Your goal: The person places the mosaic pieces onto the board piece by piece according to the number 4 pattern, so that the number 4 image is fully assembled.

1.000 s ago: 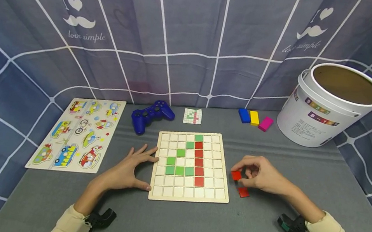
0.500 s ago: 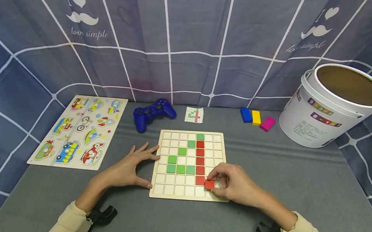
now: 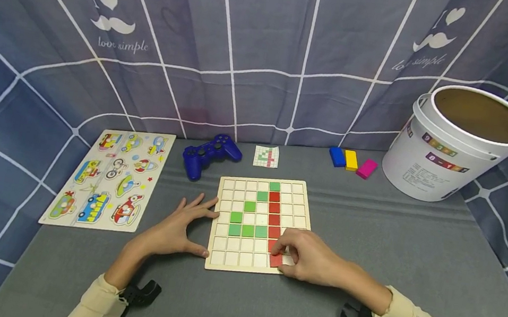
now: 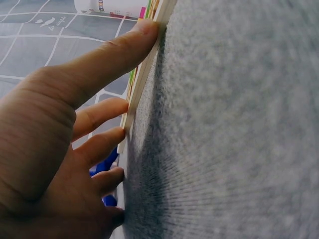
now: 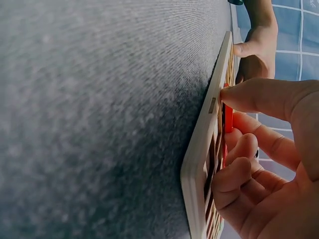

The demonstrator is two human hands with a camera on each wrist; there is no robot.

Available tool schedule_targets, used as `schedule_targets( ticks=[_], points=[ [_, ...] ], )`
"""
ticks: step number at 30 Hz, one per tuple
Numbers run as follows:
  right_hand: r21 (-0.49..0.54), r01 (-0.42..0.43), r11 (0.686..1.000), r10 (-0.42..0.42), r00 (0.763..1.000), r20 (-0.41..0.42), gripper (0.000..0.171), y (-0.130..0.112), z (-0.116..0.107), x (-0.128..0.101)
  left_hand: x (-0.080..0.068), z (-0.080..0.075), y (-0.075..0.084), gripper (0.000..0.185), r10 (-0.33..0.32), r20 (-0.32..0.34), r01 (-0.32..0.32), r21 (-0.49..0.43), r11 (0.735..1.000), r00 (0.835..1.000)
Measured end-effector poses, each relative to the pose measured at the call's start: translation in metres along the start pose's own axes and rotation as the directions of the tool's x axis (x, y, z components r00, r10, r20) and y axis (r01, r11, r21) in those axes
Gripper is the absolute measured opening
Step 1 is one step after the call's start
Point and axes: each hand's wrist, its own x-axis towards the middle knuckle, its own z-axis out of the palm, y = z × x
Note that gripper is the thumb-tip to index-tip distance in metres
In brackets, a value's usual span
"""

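Note:
A wooden grid board (image 3: 215, 263) lies on the grey cloth, with green tiles (image 3: 247, 230) in a stepped pattern and a column of red tiles (image 3: 274, 208). My left hand (image 3: 172, 231) has its fingers spread; thumb and fingertips touch the board's left edge. In the left wrist view, the thumb (image 4: 114, 52) presses on the board's side. My right hand (image 3: 310, 257) pinches a red tile (image 3: 275, 260) between thumb and fingers at the foot of the red column. Seen from the right wrist, this red tile (image 5: 229, 118) is at the board's surface. The hand hides the board's lower right squares.
A small printed grid card (image 3: 266, 156) lies behind the board, near a blue game controller (image 3: 211, 155). A picture puzzle board (image 3: 108, 182) is at left. Blue, yellow and pink blocks (image 3: 351, 160) sit beside a white bucket (image 3: 426, 165) against the curtain.
My right hand has picked up a red tile from the cloth right of the board and carried it left to the bottom of the red column. The left hand has stayed on the board's edge.

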Motion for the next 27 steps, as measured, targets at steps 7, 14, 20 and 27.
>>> schedule_targets(
  ticks=[7,14,20,27],
  points=[
    [0.000,-0.012,1.000,0.012,1.000,0.028,0.028,-0.002,-0.001,0.002,-0.001,0.001,0.000,0.087,0.003,-0.001,-0.003,-0.001,1.000,1.000],
    [0.028,-0.076,0.997,0.077,0.997,-0.012,0.028,0.007,-0.016,-0.013,0.001,0.000,0.002,0.088,0.001,0.003,-0.001,0.003,1.000,1.000],
    [0.008,-0.135,0.991,0.135,0.989,-0.052,0.034,0.025,-0.035,-0.041,0.001,0.001,0.002,0.087,-0.003,0.007,0.003,-0.003,1.000,1.000],
    [-0.007,-0.163,0.987,0.162,0.986,-0.048,0.041,0.033,-0.056,-0.066,0.001,-0.001,0.001,0.088,-0.004,0.006,0.004,0.006,1.000,1.000]
  ],
)
